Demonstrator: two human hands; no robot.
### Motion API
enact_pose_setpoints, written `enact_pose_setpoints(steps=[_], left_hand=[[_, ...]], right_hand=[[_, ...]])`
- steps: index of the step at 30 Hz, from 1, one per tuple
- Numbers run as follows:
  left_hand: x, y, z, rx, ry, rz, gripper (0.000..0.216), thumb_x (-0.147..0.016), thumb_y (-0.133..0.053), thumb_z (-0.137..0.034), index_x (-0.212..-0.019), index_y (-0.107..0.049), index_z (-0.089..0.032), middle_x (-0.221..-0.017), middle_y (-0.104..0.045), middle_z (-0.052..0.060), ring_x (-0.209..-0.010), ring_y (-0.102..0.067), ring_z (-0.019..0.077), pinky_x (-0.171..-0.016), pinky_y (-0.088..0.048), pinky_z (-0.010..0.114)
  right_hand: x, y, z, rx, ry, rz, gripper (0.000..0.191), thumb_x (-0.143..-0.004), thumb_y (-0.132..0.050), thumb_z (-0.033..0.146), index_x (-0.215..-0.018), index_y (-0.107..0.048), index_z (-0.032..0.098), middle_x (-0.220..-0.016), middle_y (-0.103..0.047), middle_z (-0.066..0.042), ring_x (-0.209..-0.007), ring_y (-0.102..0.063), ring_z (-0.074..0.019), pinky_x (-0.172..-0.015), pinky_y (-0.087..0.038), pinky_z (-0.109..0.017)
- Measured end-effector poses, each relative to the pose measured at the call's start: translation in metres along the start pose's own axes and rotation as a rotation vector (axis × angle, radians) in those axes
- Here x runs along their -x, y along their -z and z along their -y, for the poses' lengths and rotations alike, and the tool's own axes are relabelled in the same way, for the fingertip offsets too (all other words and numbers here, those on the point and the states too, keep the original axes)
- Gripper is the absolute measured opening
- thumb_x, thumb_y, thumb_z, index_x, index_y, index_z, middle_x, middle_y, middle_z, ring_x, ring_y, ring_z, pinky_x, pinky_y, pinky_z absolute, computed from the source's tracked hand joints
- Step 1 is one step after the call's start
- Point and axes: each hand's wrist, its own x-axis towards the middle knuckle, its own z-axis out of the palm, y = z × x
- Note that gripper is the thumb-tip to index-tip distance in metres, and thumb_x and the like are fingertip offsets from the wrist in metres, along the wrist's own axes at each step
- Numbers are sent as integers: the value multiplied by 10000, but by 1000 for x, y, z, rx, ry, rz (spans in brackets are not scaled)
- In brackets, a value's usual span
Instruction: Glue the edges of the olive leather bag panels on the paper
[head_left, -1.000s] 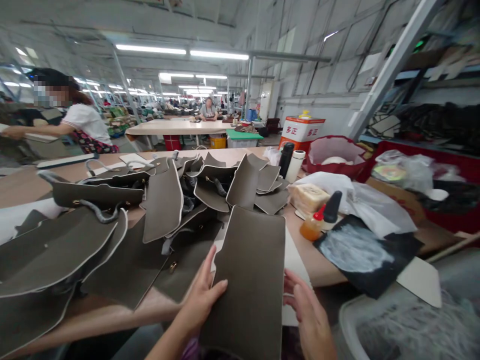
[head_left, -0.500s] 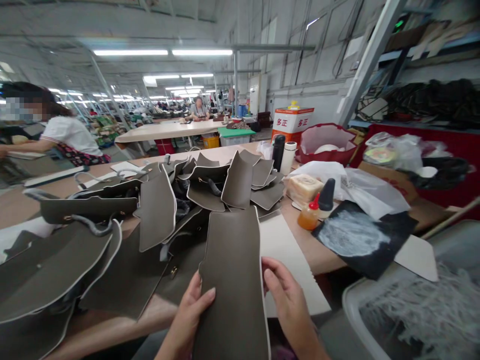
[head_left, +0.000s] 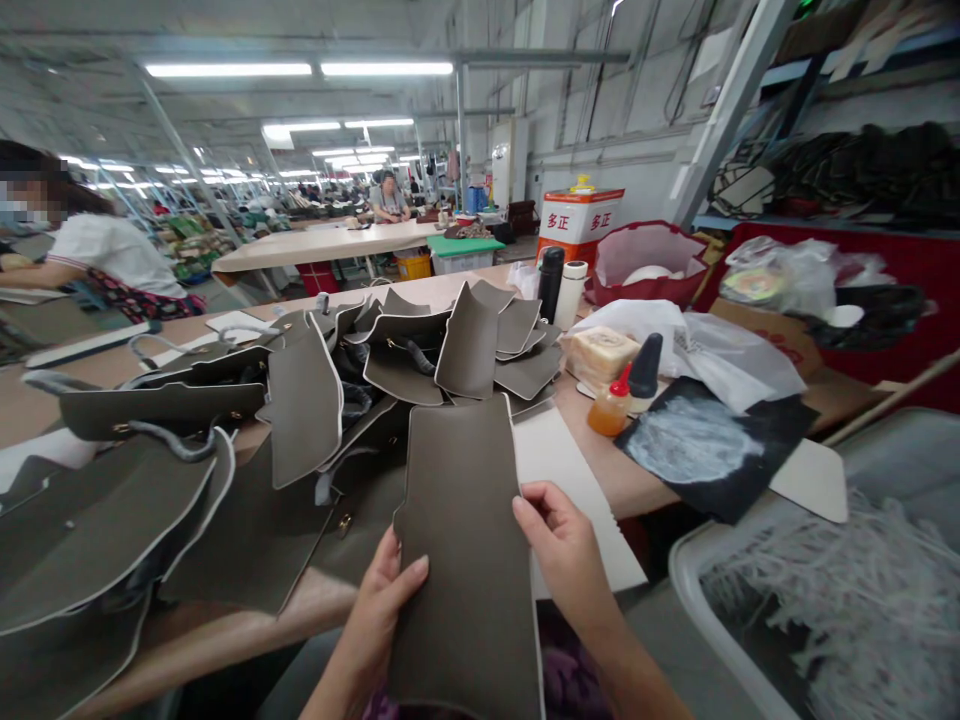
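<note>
A long grey-brown leather panel (head_left: 461,560) with a pale raw edge stands tilted toward me at the table's front. My left hand (head_left: 390,595) grips its left edge, thumb flat on the face and the other fingers behind. At the right edge, the thumb and curled fingers of my right hand (head_left: 559,530) pinch the border; whether a thin strip is between them is too small to tell. A white sheet (head_left: 577,500) lies under and beside the panel. Just beyond is a heap of similar leather pieces (head_left: 304,400), some with wrapped handles and metal fittings.
To the right are a small bottle of amber liquid with a red cap (head_left: 609,405), a black cloth with white residue (head_left: 686,440), a black flask (head_left: 551,283) and a white one (head_left: 571,295). A bin of pale shreds (head_left: 847,590) stands lower right. A co-worker (head_left: 112,250) sits at left.
The view has tipped down and turned slightly right. My right thumb and fingers have closed together at the panel's right edge. My left hand keeps its grip.
</note>
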Motion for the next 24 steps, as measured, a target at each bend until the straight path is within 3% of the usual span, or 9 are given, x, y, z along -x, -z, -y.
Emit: enact_pose_setpoints(steps=[8,15,19,24], left_hand=[[-3,11,8,-44,18,62,763,-653,-705,-234,-1313,-324,-267,-1225,-542,96,-1083,-519,302,-877,-459,363],[-2,13,11,-77,-21,64,793,-679,-686,-264,-1346,-257,-283,-1281,-495,75,-1145,-468,289,-917,-433,356],[-3,12,13,-82,-41,37,813,-642,-717,-259,-1335,-290,-260,-1308,-464,80,-1157,-453,296,-951,-405,357],[-2,8,12,-67,-12,46,796,-664,-697,-247,-1337,-273,-272,-1321,-447,89,-1121,-488,301,-935,-416,374]], right_hand=[[-28,10,7,145,91,-60,243,-792,-497,418,-778,-513,176,-662,-531,13,-611,-486,-129,-578,-377,-231],[-35,12,13,338,168,-133,282,-812,-465,412,-637,-455,191,-546,-421,53,-529,-401,-105,-527,-311,-222],[-38,15,10,378,206,-119,300,-819,-449,384,-592,-401,195,-529,-359,60,-513,-360,-99,-516,-284,-226],[-52,21,6,328,176,-42,291,-820,-442,404,-626,-456,188,-546,-385,56,-532,-380,-101,-518,-283,-224]])
